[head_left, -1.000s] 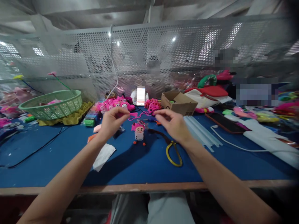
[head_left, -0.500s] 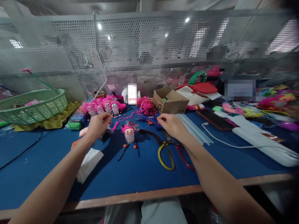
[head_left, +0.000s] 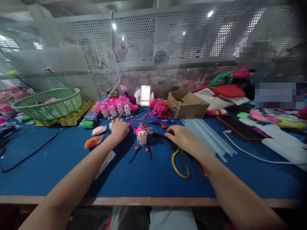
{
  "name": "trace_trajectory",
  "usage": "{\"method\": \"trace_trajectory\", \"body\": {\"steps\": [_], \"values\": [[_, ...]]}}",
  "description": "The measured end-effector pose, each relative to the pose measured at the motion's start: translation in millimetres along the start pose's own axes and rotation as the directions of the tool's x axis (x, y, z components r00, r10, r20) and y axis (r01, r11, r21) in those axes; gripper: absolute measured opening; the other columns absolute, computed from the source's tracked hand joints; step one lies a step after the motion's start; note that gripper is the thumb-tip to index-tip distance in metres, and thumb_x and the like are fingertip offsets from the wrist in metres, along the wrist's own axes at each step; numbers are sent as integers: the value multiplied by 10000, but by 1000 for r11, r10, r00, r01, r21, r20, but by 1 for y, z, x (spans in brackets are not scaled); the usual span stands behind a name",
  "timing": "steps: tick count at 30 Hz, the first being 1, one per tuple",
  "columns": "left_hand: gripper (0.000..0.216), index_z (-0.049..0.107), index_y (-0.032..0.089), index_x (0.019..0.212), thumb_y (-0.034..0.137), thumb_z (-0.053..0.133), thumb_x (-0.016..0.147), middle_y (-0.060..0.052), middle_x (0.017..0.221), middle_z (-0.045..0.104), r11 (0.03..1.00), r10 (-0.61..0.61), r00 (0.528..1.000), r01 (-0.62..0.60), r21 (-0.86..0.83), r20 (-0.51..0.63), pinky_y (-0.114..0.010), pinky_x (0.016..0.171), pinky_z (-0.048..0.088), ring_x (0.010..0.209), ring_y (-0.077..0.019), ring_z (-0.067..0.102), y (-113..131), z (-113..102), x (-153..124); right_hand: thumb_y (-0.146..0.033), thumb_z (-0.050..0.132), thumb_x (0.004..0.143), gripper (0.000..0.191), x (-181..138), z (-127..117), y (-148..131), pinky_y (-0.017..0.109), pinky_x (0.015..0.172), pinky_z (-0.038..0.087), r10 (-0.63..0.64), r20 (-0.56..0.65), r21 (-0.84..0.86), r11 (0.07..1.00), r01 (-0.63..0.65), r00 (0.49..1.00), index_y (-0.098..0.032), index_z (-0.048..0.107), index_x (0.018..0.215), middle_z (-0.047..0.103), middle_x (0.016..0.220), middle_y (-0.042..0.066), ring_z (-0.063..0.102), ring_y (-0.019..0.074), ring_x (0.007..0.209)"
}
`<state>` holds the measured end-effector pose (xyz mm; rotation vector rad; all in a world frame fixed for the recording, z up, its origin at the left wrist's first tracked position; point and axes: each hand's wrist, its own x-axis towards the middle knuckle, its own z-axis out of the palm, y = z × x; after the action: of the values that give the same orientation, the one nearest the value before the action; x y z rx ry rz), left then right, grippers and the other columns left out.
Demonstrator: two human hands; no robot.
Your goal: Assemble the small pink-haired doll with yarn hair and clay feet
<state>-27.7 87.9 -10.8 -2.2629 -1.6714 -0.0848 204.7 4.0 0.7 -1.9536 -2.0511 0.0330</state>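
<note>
A small doll (head_left: pixel 142 138) with a pink head, white wrapped body and dark dangling legs with orange ends is on the blue table between my hands. My left hand (head_left: pixel 120 130) is lowered to its left, fingers bent down over a mostly covered thing with white and pink parts showing. My right hand (head_left: pixel 178 135) has its fingers curled together above a dark brown strand (head_left: pixel 159 135); whatever is in the fingertips is hidden. Under that hand lie scissors (head_left: pixel 174 164) with one yellow and one red handle. Behind it rests a blue glue gun (head_left: pixel 163 123).
Several finished pink dolls (head_left: pixel 120 109) stand at the back, near pink yarn (head_left: pixel 160 108) and a cardboard box (head_left: pixel 188 103). A green basket (head_left: pixel 50 103) is left. Pale blue sticks (head_left: pixel 208 137), a phone (head_left: pixel 240 127) and a white cable (head_left: pixel 251 156) lie right. Clay packets (head_left: pixel 93 141) lie left.
Both hands have come down toward the table, the left beside the doll and the right over the brown strand and scissors. The view has turned left, shifting everything rightward.
</note>
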Motion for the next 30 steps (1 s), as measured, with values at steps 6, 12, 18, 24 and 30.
{"method": "trace_trajectory", "body": {"steps": [6, 12, 18, 24, 30], "values": [[254, 667, 158, 726, 273, 443, 757, -147, 898, 625, 997, 27, 1000, -28, -71, -7, -384, 718, 344, 901, -297, 513, -5, 5, 3, -283, 488, 789, 197, 0, -1, 3, 287, 645, 404, 62, 141, -80, 995, -51, 988, -188, 651, 847, 668, 849, 91, 610, 213, 785], [315, 663, 182, 722, 383, 426, 776, -108, 835, 648, 979, 48, 999, -47, -198, 4, -353, 687, 367, 842, -267, 559, -10, -4, -2, -293, 493, 782, 210, 2, 3, 2, 296, 644, 403, 108, 194, -150, 986, -79, 975, -195, 662, 858, 672, 851, 98, 613, 225, 807], [202, 633, 190, 849, 243, 465, 751, -60, 840, 675, 936, -39, 994, 2, -352, -99, -271, 644, 388, 752, -192, 592, -14, -14, -10, -290, 495, 770, 213, 4, 10, 3, 302, 621, 398, 124, 192, -226, 971, -79, 973, -186, 664, 848, 675, 862, 113, 615, 249, 820], [353, 639, 186, 665, 364, 374, 814, -42, 635, 671, 847, -95, 987, 12, -531, -129, -259, 601, 387, 612, -173, 591, -17, -21, -13, -245, 449, 787, 213, 1, 7, -2, 282, 619, 392, 125, 152, -211, 973, -91, 980, -192, 651, 832, 675, 833, 99, 618, 217, 782], [406, 652, 170, 787, 493, 407, 776, -48, 725, 670, 738, 61, 991, -125, -663, -119, -240, 567, 390, 627, -149, 578, -20, -28, -18, -295, 468, 795, 221, 1, 10, -1, 270, 681, 402, 72, 52, -145, 987, -64, 996, -184, 642, 872, 650, 903, 99, 599, 202, 831]]}}
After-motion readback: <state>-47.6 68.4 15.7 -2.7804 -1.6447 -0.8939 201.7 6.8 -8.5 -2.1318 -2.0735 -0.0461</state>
